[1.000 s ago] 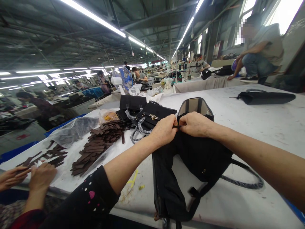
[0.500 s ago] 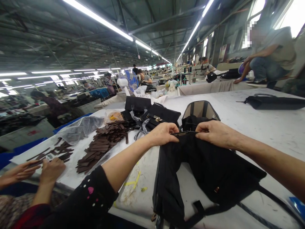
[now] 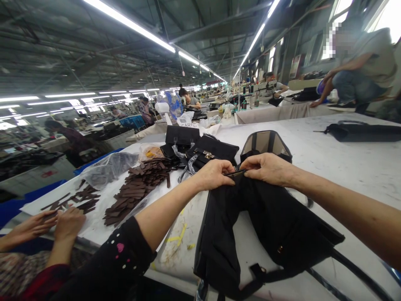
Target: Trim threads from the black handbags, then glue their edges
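Note:
A black bag point(image 3: 278, 221) with a long strap and a small gold-coloured fitting hangs folded from both my hands over the white table. My left hand point(image 3: 216, 173) pinches its upper edge between thumb and fingers. Just to the right, my right hand point(image 3: 266, 169) grips the same edge, the two sets of fingertips close together. Part of the edge is hidden by the fingers. Right behind my hands stands an open bag with a beige lining point(image 3: 266, 143). Black handbags with gold clasps point(image 3: 216, 151) lie beyond my left hand, their handles wrapped in clear plastic.
A pile of dark brown strips point(image 3: 134, 194) lies on the table point(image 3: 316, 163) at the left, near clear plastic sheeting point(image 3: 109, 167). A co-worker's hands point(image 3: 67, 223) handle strips there. Another black bag point(image 3: 363, 131) lies far right. A person point(image 3: 360, 71) crouches behind it.
My right hand has slid left along the bag's edge, closer to my left hand. The bag's lower part has shifted slightly left. The co-worker's hands have barely moved.

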Demonstrator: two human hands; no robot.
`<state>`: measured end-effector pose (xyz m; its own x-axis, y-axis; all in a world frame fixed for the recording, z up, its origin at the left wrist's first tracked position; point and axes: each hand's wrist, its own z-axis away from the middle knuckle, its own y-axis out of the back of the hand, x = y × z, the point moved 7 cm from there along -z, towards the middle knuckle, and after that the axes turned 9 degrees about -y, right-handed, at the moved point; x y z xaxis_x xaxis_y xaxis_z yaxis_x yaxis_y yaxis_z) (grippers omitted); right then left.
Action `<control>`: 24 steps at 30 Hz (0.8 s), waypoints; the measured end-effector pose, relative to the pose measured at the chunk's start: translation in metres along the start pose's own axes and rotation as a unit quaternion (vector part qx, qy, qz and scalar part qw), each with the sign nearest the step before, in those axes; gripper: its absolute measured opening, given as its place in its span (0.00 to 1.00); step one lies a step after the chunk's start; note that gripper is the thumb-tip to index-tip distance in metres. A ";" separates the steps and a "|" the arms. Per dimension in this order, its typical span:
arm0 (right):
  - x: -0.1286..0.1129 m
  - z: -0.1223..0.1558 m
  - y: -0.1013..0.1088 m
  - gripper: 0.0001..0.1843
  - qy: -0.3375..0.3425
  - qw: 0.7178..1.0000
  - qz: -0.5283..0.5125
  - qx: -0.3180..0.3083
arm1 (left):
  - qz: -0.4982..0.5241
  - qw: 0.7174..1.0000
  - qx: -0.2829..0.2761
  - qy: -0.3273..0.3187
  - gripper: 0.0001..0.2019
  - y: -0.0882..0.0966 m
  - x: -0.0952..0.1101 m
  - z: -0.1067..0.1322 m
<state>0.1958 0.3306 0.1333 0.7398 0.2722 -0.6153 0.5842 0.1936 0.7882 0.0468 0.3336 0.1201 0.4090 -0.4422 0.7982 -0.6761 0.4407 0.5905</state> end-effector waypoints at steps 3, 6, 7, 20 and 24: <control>-0.001 -0.001 -0.003 0.11 0.004 1.000 -0.025 -0.011 | 0.013 1.000 -0.003 0.007 0.09 0.001 -0.001 0.001; 0.000 -0.001 -0.004 0.11 0.002 0.999 -0.041 -0.021 | 0.028 1.000 0.008 -0.003 0.11 0.002 0.002 0.004; 0.000 -0.001 -0.005 0.11 0.001 0.999 -0.044 -0.022 | 0.023 0.999 0.019 -0.015 0.12 0.004 0.004 0.005; 0.004 0.002 -0.004 0.11 0.032 0.999 -0.031 0.021 | -0.210 0.963 0.075 -0.152 0.06 0.010 0.033 0.016; 0.000 0.004 -0.003 0.11 0.037 0.999 -0.009 0.031 | -0.240 0.959 0.066 -0.137 0.06 0.009 0.035 0.018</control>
<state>0.1952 0.3261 0.1308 0.7041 0.3385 -0.6243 0.6183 0.1403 0.7733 0.0444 0.3084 0.1510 0.5285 -0.7654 0.3674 -0.5301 0.0406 0.8470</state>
